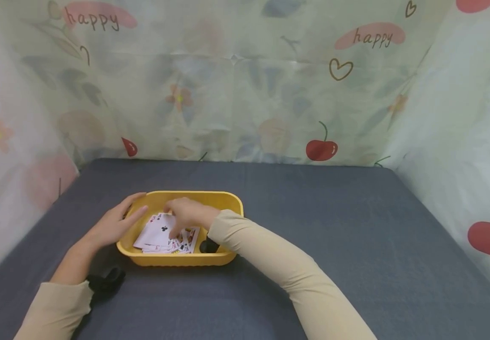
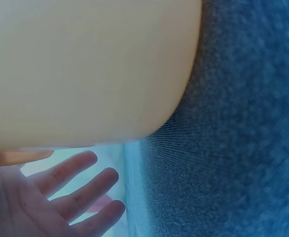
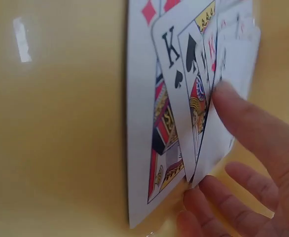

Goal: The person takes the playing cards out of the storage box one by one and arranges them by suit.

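Note:
A yellow plastic tray (image 1: 176,260) stands on the dark table, with a fanned pile of playing cards (image 1: 153,231) lying face up inside it. Kings and a club card show among them. My right hand (image 1: 191,215) reaches into the tray over the pile. Its thumb (image 3: 233,106) touches the face of the upper cards, while the other fingers spread loosely beside their edge. At the tray's left end is my left hand (image 1: 115,224), fingers extended along the outside and thumb over the rim. In the left wrist view, its spread fingers (image 2: 83,195) show beyond the tray's wall.
Dark grey cloth (image 1: 334,226) covers the table on all sides of the tray. A printed curtain (image 1: 236,94) with cherries and flowers hangs behind the table and along both sides. Black wrist devices (image 1: 106,281) sit on both wrists.

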The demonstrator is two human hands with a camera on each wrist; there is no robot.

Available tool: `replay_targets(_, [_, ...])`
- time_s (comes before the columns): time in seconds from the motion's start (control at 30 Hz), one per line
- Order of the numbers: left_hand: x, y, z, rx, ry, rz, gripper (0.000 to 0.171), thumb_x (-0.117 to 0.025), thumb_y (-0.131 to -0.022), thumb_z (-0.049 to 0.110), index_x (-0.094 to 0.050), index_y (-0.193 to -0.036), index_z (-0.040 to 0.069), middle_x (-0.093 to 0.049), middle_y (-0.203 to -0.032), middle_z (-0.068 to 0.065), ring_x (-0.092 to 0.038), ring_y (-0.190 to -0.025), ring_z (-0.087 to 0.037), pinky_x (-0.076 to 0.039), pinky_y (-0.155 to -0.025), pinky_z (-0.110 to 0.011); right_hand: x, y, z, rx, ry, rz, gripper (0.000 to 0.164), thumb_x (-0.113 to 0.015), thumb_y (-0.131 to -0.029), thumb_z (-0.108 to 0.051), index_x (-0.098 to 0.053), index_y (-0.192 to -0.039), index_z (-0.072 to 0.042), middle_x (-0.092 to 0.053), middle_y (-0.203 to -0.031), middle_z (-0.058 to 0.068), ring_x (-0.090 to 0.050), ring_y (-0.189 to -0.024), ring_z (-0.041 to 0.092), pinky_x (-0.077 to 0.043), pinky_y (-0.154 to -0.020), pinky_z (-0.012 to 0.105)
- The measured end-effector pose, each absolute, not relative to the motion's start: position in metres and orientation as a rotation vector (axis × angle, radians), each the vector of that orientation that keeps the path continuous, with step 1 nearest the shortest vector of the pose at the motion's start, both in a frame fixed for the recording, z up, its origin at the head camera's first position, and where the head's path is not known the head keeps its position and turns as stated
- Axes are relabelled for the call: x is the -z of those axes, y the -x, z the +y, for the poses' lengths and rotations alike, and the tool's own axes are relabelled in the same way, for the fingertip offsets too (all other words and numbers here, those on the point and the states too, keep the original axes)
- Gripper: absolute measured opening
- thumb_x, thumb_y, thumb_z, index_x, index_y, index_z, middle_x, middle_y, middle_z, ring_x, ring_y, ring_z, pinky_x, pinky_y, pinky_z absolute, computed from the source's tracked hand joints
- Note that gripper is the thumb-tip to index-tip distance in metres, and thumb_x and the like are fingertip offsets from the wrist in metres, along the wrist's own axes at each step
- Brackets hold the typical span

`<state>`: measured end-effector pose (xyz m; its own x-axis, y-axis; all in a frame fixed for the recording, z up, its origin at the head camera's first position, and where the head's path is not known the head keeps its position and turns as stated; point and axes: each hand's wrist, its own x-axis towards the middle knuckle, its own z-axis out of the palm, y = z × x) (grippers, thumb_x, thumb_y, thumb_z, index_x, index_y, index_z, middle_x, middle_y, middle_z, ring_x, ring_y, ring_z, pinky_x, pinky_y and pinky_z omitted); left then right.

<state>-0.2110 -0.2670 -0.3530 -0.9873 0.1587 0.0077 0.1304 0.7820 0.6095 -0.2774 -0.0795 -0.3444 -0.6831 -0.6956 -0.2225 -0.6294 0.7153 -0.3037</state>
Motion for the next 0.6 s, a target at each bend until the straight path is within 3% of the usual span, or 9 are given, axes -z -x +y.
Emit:
replay_targets(0.2, [0.353, 0.211, -0.267, -0.990, -0.214, 2.914, 0.065, -0.037, -0.098, 0.047, -0.022, -0.146, 0.005, -0.030, -0.146, -0.029, -0.032, -0.131, -0.049, -0.028, -0.101, -0.065, 0.344, 0.278, -0.079, 0.325, 1.038, 2.559, 0.067, -0.081, -0.072, -0.029, -0.049, -0.129, -0.014, -0.057, -0.122, 0.000, -0.053, -0.106, 0.010, -0.045, -0.089, 0.020])
replay_targets(0.6, [0.354, 0.212, -0.267, -0.994, -0.204, 2.914, 0.065, -0.038, -0.098, 0.046, -0.023, -0.146, 0.006, -0.029, -0.147, -0.029, -0.031, -0.131, -0.048, -0.029, -0.101, -0.064, 0.329, 0.287, -0.066, 0.583, 1.026, 2.438, 0.041, -0.072, -0.081, -0.015, -0.052, -0.117, -0.010, -0.058, -0.106, 0.005, -0.053, -0.091, 0.012, -0.044, -0.074, 0.018])
